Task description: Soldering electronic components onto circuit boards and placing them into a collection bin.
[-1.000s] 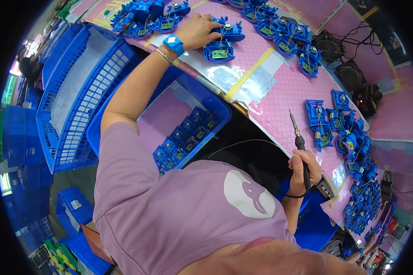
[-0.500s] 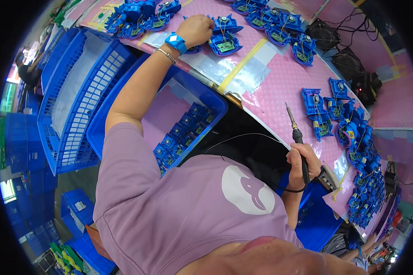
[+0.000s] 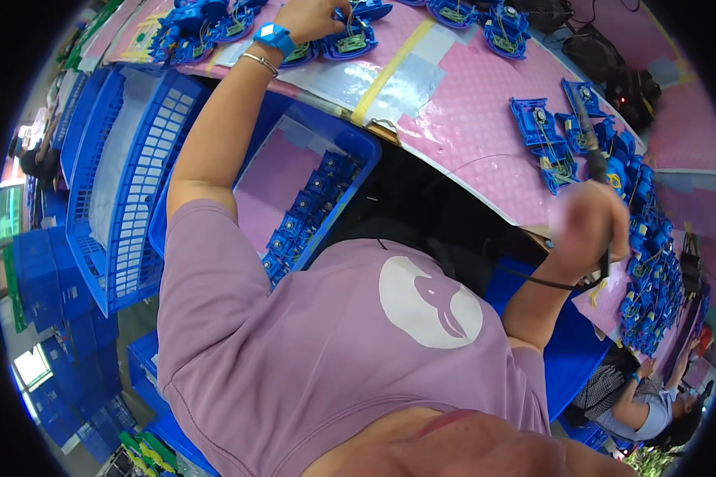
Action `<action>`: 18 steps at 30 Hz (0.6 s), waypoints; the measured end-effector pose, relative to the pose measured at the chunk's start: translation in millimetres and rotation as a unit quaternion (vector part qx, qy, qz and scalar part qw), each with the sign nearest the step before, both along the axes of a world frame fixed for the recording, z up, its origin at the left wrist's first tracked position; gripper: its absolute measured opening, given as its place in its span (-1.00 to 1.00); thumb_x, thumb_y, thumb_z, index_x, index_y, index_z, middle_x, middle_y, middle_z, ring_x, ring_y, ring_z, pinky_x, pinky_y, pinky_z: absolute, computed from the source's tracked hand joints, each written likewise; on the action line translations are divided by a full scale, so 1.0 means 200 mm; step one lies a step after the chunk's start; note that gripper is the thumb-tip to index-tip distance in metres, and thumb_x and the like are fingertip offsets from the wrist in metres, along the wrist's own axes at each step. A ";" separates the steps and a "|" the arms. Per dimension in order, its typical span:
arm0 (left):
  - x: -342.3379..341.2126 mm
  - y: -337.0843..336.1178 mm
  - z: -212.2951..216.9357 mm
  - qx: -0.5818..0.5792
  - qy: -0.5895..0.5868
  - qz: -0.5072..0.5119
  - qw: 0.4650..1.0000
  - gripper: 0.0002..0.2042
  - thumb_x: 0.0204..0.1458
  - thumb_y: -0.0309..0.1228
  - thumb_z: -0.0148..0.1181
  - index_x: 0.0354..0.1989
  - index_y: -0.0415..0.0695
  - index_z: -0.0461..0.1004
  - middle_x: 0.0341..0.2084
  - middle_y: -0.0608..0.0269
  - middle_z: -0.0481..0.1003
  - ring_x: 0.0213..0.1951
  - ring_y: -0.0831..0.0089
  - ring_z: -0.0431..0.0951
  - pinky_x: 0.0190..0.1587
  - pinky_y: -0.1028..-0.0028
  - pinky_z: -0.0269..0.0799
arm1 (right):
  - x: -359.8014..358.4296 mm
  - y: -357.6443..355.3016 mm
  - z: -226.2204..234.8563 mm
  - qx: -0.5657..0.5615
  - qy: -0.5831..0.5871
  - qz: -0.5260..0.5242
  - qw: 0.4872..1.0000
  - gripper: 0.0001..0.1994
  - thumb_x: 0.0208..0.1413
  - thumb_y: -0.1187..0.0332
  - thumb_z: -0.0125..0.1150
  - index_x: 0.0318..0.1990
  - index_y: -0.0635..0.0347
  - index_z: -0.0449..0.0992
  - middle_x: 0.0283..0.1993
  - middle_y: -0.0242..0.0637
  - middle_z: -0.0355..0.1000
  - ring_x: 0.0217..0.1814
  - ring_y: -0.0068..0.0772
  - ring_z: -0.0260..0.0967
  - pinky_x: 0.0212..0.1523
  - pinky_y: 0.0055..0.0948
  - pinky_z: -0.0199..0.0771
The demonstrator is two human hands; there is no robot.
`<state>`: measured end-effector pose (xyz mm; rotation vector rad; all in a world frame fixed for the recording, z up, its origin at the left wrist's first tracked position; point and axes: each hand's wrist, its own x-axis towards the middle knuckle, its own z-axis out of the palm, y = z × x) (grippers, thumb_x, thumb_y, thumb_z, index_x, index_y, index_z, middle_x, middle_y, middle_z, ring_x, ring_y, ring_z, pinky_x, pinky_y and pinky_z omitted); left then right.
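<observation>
The right forearm slants up from about four o'clock, and the right hand (image 3: 593, 226), blurred, is bent at the wrist at three o'clock with its grip closed round the handle of a soldering iron (image 3: 596, 163). The iron stands over the bench (image 3: 469, 135) at about two o'clock, its long axis nearly upright and its tip pointing just short of twelve; its cable (image 3: 525, 275) leaves the lower end and sags toward nine. The left arm is bent at the elbow, its forearm rising from ten o'clock to the left hand (image 3: 306, 20) just before twelve, palm down, fingers curved toward a blue housing (image 3: 352, 44) with a green board; I cannot tell how far that grip is open or whether it pinches anything. Near the middle, toward ten, a blue tray (image 3: 366, 151) holds rows of similar parts, with a perforated blue basket (image 3: 147, 191) beyond. An opened housing (image 3: 537, 123) lies just left of the iron, its long axis running from eleven to five, while a heaped row of housings (image 3: 648, 274) crowds three o'clock, partly behind the right hand. Farther off are a black fan (image 3: 593, 52) toward two and another person (image 3: 644, 405) at four.
</observation>
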<state>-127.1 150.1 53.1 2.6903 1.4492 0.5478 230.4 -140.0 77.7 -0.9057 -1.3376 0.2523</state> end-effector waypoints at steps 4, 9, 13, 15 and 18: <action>-0.03 0.04 -0.08 -0.007 -0.028 -0.005 1.000 -0.79 -0.20 -0.42 0.25 -0.33 -0.14 0.65 -0.44 -0.10 0.59 -0.38 0.00 0.61 -0.26 0.16 0.53 | -0.04 0.08 0.04 0.022 0.027 0.052 0.998 -0.88 0.16 0.56 0.13 -0.25 0.49 0.52 -0.53 -0.17 0.39 -0.59 -0.50 0.23 -0.54 -0.56 0.19; -0.11 -0.08 -0.14 0.072 -0.054 -0.024 0.996 -0.83 -0.20 -0.41 0.26 -0.43 -0.21 0.64 -0.48 -0.06 0.58 -0.39 0.00 0.60 -0.25 0.15 0.52 | -0.15 0.06 -0.03 -0.021 -0.051 0.068 0.996 -0.88 0.14 0.61 0.08 -0.25 0.51 0.52 -0.53 -0.17 0.39 -0.60 -0.51 0.22 -0.53 -0.56 0.20; -0.22 -0.27 -0.08 0.091 -0.078 -0.055 0.991 -0.88 -0.14 -0.44 0.23 -0.48 -0.22 0.61 -0.45 -0.02 0.56 -0.35 0.02 0.58 -0.22 0.17 0.51 | -0.16 0.03 -0.06 -0.053 -0.049 0.076 0.994 -0.88 0.12 0.63 0.07 -0.25 0.51 0.52 -0.52 -0.17 0.39 -0.59 -0.51 0.22 -0.54 -0.56 0.19; -0.31 -0.42 0.02 0.006 -0.116 -0.054 0.992 -0.92 -0.10 -0.48 0.24 -0.48 -0.22 0.61 -0.46 0.03 0.54 -0.35 0.05 0.56 -0.19 0.20 0.50 | -0.15 0.03 -0.07 -0.054 -0.045 0.079 0.994 -0.87 0.11 0.65 0.05 -0.25 0.50 0.52 -0.52 -0.17 0.39 -0.59 -0.51 0.22 -0.54 -0.58 0.17; -0.54 -0.75 0.11 -0.018 -0.164 -0.039 0.986 -0.85 -0.03 -0.39 0.36 -0.32 -0.16 0.66 -0.37 0.11 0.61 -0.29 0.25 0.64 -0.19 0.34 0.54 | -0.16 0.01 -0.07 -0.047 -0.016 0.076 0.996 -0.88 0.13 0.61 0.08 -0.25 0.51 0.52 -0.45 -0.14 0.40 -0.53 -0.50 0.23 -0.53 -0.59 0.22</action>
